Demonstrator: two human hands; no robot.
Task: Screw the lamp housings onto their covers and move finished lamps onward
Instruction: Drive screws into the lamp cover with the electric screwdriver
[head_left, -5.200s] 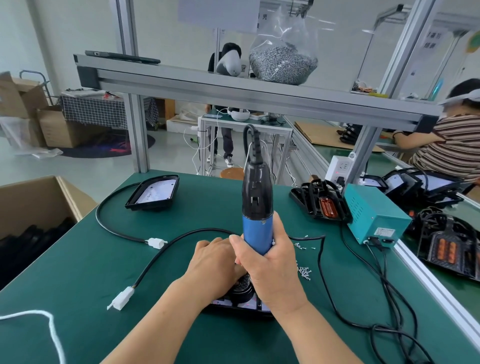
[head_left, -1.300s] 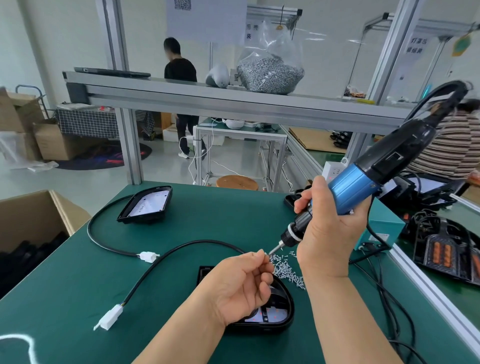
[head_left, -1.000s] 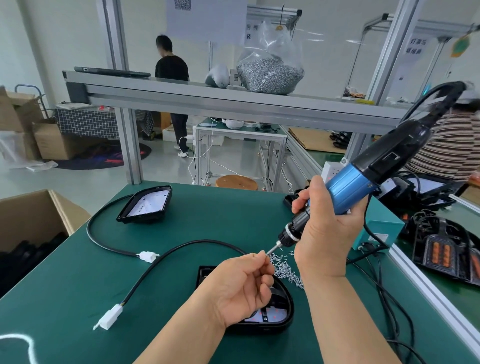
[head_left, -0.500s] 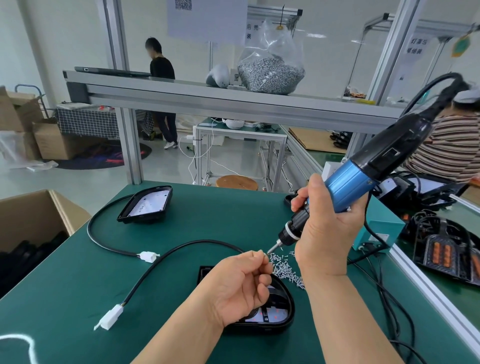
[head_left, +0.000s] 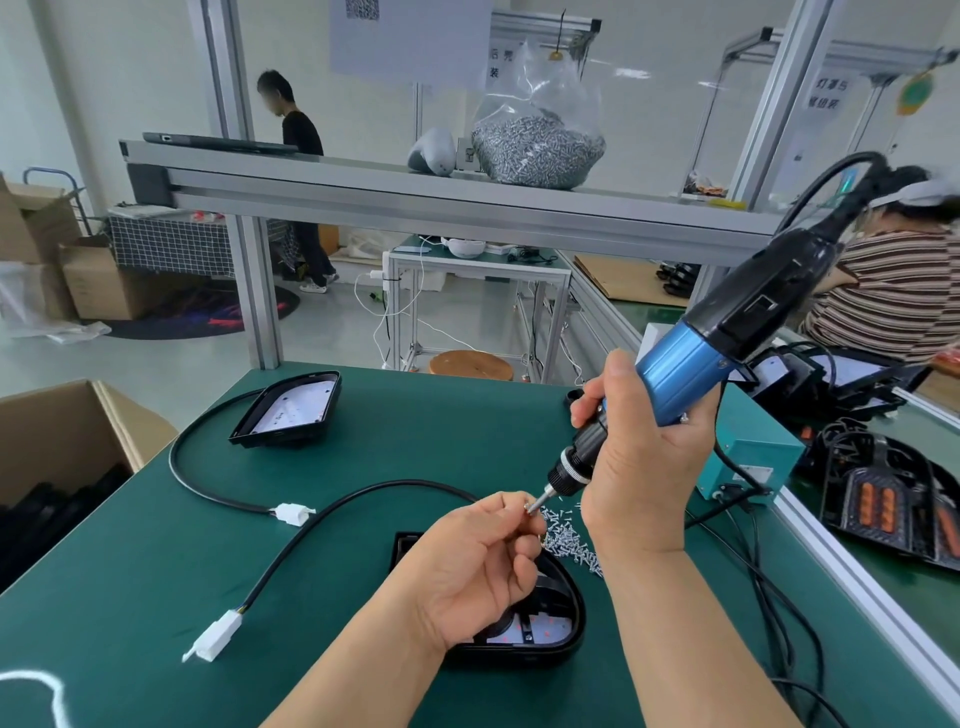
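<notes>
centre of frame: left hand (head_left: 478, 566) is raised just above the table, thumb and forefinger pinching a small silver screw (head_left: 529, 506), other fingers curled into the palm; the screw meets the bit tip of the electric screwdriver (head_left: 691, 358); i cannot tell whether it is seated on the bit or only touching it.

centre right: right hand (head_left: 639, 467) has fingers and thumb wrapped round the screwdriver's blue barrel and black collar; the tool is tilted, bit down and to the left, black rear end and cord up towards the upper right corner.

lower centre: lamp housing (head_left: 550, 623) lies on the green table (head_left: 156, 597) directly under the left hand, which hides a good part of it; black rim, inner face up, white board with red spots showing at its near end; neither hand touches it as far as i can see.

loose screws (head_left: 569, 540) sit in a small heap on the table just right of the housing, near the right wrist.

upper left of the tabletop: second lamp (head_left: 288, 410), white face up; its black cable loops towards the middle and ends in a white connector (head_left: 293, 513); another connector (head_left: 215, 636) lies at lower left.

cardboard box (head_left: 78, 431) at left edge; teal box (head_left: 753, 457) behind the right hand; black lamps with orange inserts (head_left: 883, 499) at far right; clear bag of screws (head_left: 537, 150) on the shelf, top centre.
</notes>
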